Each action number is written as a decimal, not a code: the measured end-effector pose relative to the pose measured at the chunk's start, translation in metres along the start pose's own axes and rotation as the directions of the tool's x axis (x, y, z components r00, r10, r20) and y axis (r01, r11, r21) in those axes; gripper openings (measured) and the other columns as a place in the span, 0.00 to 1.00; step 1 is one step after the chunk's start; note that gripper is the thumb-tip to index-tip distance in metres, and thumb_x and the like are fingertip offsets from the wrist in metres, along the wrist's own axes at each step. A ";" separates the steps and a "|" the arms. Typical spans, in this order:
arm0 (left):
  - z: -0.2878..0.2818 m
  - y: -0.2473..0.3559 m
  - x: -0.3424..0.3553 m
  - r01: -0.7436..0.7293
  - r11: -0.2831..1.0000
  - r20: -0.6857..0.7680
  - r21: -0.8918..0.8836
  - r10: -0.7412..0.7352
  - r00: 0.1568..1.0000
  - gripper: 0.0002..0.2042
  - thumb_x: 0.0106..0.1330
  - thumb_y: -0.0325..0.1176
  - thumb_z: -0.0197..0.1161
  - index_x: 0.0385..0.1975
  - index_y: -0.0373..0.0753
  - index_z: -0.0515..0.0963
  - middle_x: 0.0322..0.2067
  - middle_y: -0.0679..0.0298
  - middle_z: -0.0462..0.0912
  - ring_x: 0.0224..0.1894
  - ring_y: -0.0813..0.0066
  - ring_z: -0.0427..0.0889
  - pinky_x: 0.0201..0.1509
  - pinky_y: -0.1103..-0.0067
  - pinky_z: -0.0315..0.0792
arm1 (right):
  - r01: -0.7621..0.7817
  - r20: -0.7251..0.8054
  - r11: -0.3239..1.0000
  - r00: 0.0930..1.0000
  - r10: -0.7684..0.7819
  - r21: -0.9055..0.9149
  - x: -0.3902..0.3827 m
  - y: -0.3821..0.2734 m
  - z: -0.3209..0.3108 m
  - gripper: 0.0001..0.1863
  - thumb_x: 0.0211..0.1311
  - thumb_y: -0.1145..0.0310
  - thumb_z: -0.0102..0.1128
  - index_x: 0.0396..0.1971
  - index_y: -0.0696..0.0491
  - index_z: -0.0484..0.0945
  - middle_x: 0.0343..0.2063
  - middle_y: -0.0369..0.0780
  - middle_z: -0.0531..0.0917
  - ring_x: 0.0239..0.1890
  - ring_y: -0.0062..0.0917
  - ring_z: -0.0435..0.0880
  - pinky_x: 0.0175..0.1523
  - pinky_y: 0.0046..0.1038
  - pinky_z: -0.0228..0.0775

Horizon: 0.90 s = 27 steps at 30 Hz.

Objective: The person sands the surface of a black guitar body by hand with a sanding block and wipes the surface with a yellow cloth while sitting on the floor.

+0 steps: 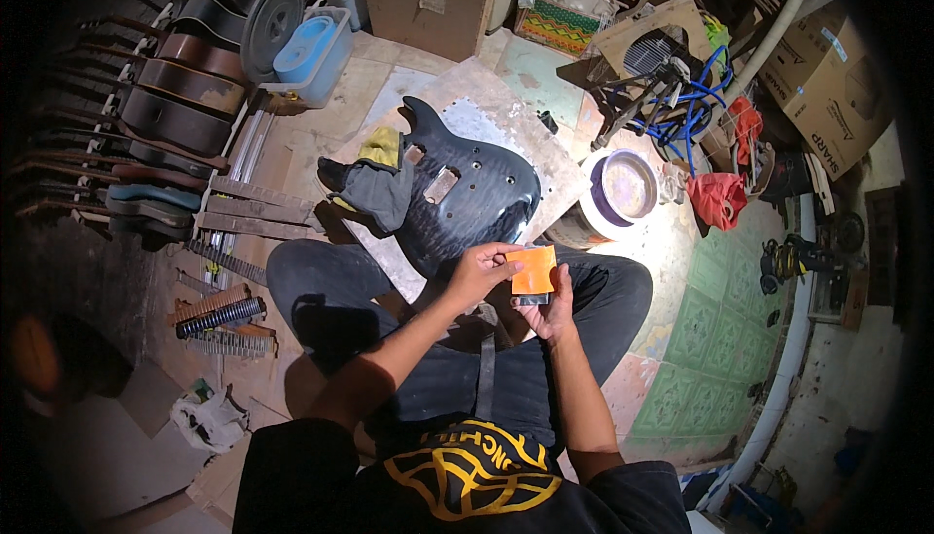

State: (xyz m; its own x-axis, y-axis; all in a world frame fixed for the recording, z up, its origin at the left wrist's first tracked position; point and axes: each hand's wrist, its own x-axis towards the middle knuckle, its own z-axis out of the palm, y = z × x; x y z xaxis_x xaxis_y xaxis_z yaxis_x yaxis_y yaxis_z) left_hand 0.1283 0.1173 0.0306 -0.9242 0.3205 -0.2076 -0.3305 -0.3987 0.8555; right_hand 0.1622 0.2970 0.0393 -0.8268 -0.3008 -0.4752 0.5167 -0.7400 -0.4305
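Above my lap, my left hand [475, 276] and my right hand [553, 310] together grip a small square orange sheet [533, 264] with a dark flat pad or block [532, 299] showing below it. My left fingers pinch the sheet's left edge. From below and the right, my right hand holds the sheet and pad. Just beyond my hands lies a dark, glossy electric guitar body [477, 208] with cut-outs and holes. Against its left side rests a grey and yellow work glove [382, 189], which looks crumpled.
The guitar body lies on a worn pale board [559, 169]. To its right stands a round tub [628, 189]. Several guitar bodies [180, 82] hang in a row at left. A blue hose [696, 101] and red cloth [718, 200] lie at right. Small slotted pieces [226, 320] sit left of my knee.
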 end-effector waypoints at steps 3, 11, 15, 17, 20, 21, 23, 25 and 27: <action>-0.001 0.002 0.000 0.027 1.000 0.004 0.006 -0.027 1.000 0.20 0.67 0.25 0.70 0.58 0.28 0.78 0.42 0.60 0.87 0.41 0.82 0.84 0.48 0.84 0.78 | 0.007 -0.028 0.999 1.000 -0.009 -0.052 0.002 0.001 -0.005 0.35 0.70 0.36 0.52 0.66 0.47 0.70 0.52 0.39 0.82 0.45 0.29 0.84 0.40 0.34 0.80; -0.005 0.004 0.000 -0.056 0.969 0.028 0.239 0.051 0.998 0.20 0.64 0.25 0.73 0.56 0.33 0.82 0.41 0.67 0.86 0.36 0.87 0.78 0.43 0.87 0.74 | -0.023 0.004 0.998 1.000 0.023 0.061 0.000 0.001 -0.009 0.37 0.64 0.34 0.59 0.62 0.48 0.72 0.51 0.38 0.82 0.45 0.29 0.83 0.40 0.38 0.79; -0.005 0.014 -0.001 -0.076 0.896 0.071 0.438 0.049 0.996 0.21 0.63 0.28 0.74 0.58 0.40 0.83 0.31 0.71 0.79 0.31 0.86 0.72 0.37 0.86 0.69 | -0.036 -0.020 0.999 0.999 0.036 -0.019 -0.001 0.003 -0.018 0.37 0.63 0.35 0.61 0.61 0.48 0.72 0.52 0.39 0.82 0.46 0.30 0.83 0.41 0.38 0.79; -0.006 0.019 -0.002 -0.089 0.857 0.094 0.507 0.047 0.994 0.22 0.63 0.29 0.74 0.58 0.43 0.83 0.28 0.71 0.74 0.30 0.85 0.70 0.36 0.84 0.67 | -0.052 -0.036 0.998 0.998 0.051 -0.034 -0.002 0.003 -0.018 0.37 0.63 0.36 0.62 0.61 0.48 0.72 0.53 0.39 0.82 0.46 0.30 0.83 0.41 0.38 0.79; -0.010 0.017 0.002 -0.092 0.885 0.105 0.457 0.049 0.993 0.21 0.63 0.30 0.73 0.58 0.43 0.83 0.27 0.70 0.73 0.31 0.84 0.70 0.37 0.84 0.67 | -0.074 -0.025 0.997 0.997 0.074 -0.006 0.001 0.002 -0.018 0.37 0.63 0.37 0.62 0.62 0.48 0.72 0.53 0.39 0.82 0.47 0.30 0.83 0.41 0.39 0.79; -0.012 0.017 0.003 -0.088 0.886 0.111 0.456 0.041 0.993 0.21 0.63 0.30 0.73 0.58 0.43 0.83 0.27 0.70 0.74 0.32 0.84 0.70 0.37 0.84 0.67 | -0.072 -0.018 0.997 0.997 0.072 -0.003 0.001 0.002 -0.017 0.37 0.62 0.37 0.63 0.62 0.48 0.72 0.53 0.39 0.82 0.47 0.30 0.84 0.41 0.39 0.79; -0.015 0.019 0.006 -0.077 0.887 0.126 0.455 0.021 0.992 0.21 0.64 0.30 0.73 0.58 0.43 0.83 0.28 0.70 0.74 0.32 0.84 0.71 0.38 0.84 0.67 | -0.068 -0.006 0.998 0.998 0.068 0.005 0.002 0.002 -0.018 0.37 0.62 0.37 0.63 0.62 0.48 0.73 0.52 0.39 0.82 0.47 0.30 0.84 0.41 0.39 0.80; -0.014 0.021 0.006 -0.064 0.891 0.120 0.450 0.010 0.993 0.21 0.64 0.29 0.73 0.59 0.43 0.83 0.28 0.70 0.74 0.32 0.83 0.70 0.37 0.83 0.67 | -0.062 0.010 0.998 0.998 0.062 0.021 0.001 0.002 -0.017 0.35 0.64 0.39 0.62 0.61 0.48 0.73 0.51 0.39 0.82 0.46 0.30 0.84 0.41 0.39 0.80; -0.012 0.024 0.005 -0.043 0.892 0.112 0.450 -0.009 0.994 0.21 0.65 0.29 0.72 0.59 0.42 0.83 0.28 0.69 0.75 0.32 0.84 0.71 0.38 0.84 0.67 | -0.065 -0.014 0.998 0.998 0.065 0.001 0.000 0.002 -0.015 0.32 0.67 0.42 0.61 0.61 0.49 0.73 0.50 0.39 0.83 0.46 0.30 0.84 0.41 0.39 0.80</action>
State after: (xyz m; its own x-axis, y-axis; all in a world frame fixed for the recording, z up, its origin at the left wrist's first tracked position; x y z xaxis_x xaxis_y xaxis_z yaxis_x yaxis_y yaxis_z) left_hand 0.1133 0.0995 0.0440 -0.8937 0.4188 -0.1609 -0.1694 0.0171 0.9854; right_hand 0.1665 0.3044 0.0264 -0.7883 -0.3400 -0.5128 0.5693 -0.7192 -0.3982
